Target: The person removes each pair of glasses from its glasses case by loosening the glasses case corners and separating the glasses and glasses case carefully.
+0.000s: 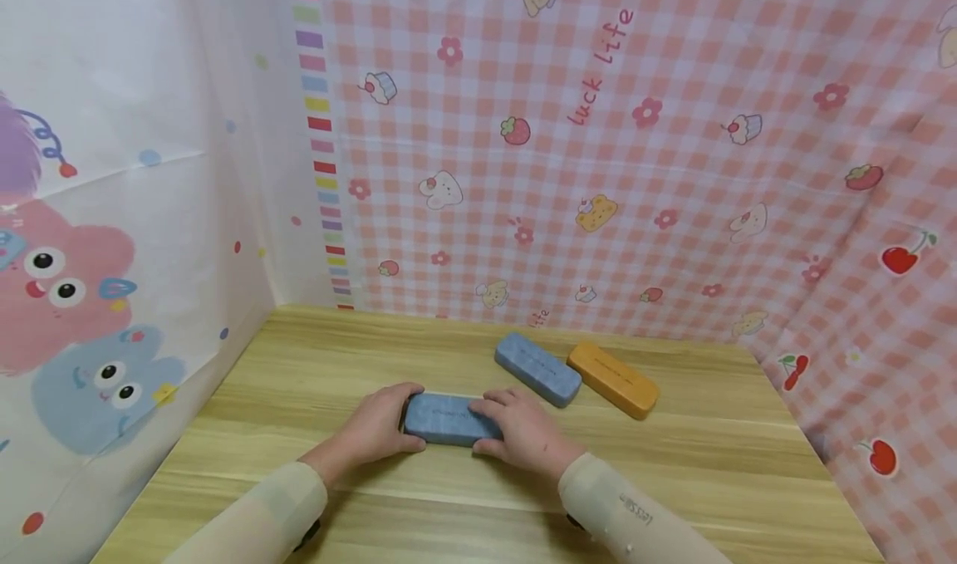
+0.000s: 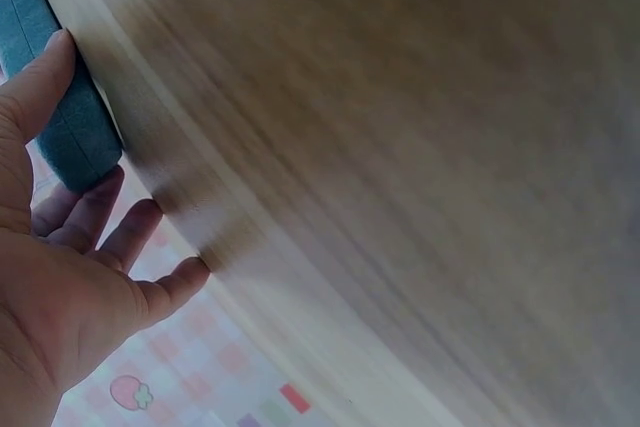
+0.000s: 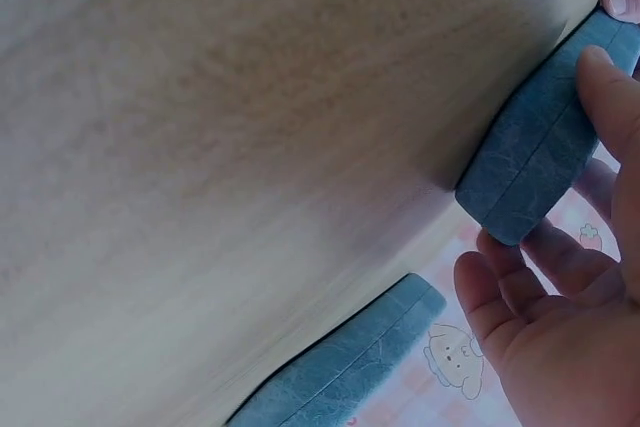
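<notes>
A blue glasses case (image 1: 443, 419) with small dark lettering on its lid lies lengthwise across the table in front of me. My left hand (image 1: 376, 425) grips its left end, thumb on the near side and fingers round the far side. At the other end my right hand (image 1: 529, 433) holds it the same way, its fingers over the far top edge. Both wrist views show the case's closed seam running along its side, with a thumb (image 3: 610, 97) pressed against it in the right wrist view.
Behind and right of my right hand, a second blue glasses case (image 1: 534, 370) lies at a slant. An orange glasses case (image 1: 615, 380) sits close beside it, farther right. Patterned cloth (image 1: 478, 165) hangs along the back edge and both sides of the wooden table (image 1: 359, 514).
</notes>
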Demonstrator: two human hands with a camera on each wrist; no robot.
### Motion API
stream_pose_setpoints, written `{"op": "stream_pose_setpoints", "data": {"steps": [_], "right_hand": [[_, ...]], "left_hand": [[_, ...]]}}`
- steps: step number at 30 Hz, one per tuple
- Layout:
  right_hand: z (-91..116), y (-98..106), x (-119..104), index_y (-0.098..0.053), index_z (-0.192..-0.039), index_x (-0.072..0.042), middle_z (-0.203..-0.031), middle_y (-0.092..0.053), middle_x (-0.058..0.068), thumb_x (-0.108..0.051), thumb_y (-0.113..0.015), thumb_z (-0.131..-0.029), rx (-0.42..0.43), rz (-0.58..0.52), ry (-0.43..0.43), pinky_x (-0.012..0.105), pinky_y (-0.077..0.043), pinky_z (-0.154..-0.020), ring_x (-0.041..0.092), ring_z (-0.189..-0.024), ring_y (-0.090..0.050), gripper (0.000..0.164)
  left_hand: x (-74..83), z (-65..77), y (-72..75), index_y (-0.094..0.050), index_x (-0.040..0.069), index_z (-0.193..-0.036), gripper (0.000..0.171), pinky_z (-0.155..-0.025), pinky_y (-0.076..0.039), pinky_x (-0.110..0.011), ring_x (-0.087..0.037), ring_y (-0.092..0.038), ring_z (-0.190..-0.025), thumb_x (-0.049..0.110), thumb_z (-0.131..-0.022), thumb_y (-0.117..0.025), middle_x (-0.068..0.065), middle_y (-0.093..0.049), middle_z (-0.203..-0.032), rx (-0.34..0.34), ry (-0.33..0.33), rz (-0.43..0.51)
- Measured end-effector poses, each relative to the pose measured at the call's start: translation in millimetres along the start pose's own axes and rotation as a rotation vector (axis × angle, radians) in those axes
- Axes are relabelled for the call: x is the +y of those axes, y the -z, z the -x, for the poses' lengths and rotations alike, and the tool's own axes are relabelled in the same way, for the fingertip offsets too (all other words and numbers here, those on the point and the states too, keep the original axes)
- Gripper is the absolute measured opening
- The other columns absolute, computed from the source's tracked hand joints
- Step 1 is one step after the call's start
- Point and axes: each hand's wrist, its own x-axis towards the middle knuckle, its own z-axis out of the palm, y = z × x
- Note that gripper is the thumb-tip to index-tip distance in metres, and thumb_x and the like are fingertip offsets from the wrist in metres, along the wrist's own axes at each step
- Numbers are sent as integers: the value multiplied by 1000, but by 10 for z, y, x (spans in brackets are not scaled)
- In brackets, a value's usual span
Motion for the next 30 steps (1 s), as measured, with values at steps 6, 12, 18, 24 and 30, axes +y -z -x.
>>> {"op": "stream_pose_setpoints", "data": {"steps": [6,12,18,24,30], "right_hand": [[-2,-5,2,-64,-149,-20,-152,-63,13,-50,-77,-97,-10,-31,-20,53,-46,-120,35,-140,-59,62],[8,-7,-4,-64,-149,-20,-151,-63,12,-49,-77,-97,-19,-49,-18,53,-47,-120,34,-141,-59,61],[12,-14,3,-65,-149,-20,-151,-64,12,-49,-77,-97,-3,-55,-21,53,-44,-122,34,-140,-59,61],[10,-9,-1,-66,-148,-19,-150,-65,11,-48,-78,-97,-5,-66,-25,53,-46,-121,34,-139,-60,60],[-3,-1,-2,-66,-147,-18,-149,-65,11,-48,-78,-97,-15,-61,-25,52,-47,-120,33,-139,-60,59]], "left_hand": [[5,-8,8,-60,4,-146,84,-113,-51,-55,-34,-64,-133,30,-77,-99,-14,-67,-145,3,-2,-1],[-5,-3,-10,-61,6,-145,83,-112,-52,-53,-31,-65,-131,31,-76,-100,-12,-68,-143,-4,17,-13],[2,-10,-5,-62,6,-145,83,-112,-52,-54,-32,-66,-130,30,-75,-100,-12,-69,-142,4,18,5],[-15,-17,-6,-63,8,-144,83,-111,-52,-54,-31,-67,-126,31,-74,-101,-10,-72,-137,6,25,10],[-26,-24,-3,-64,8,-145,84,-111,-51,-56,-32,-66,-127,32,-74,-101,-11,-72,-137,6,19,6]]}}
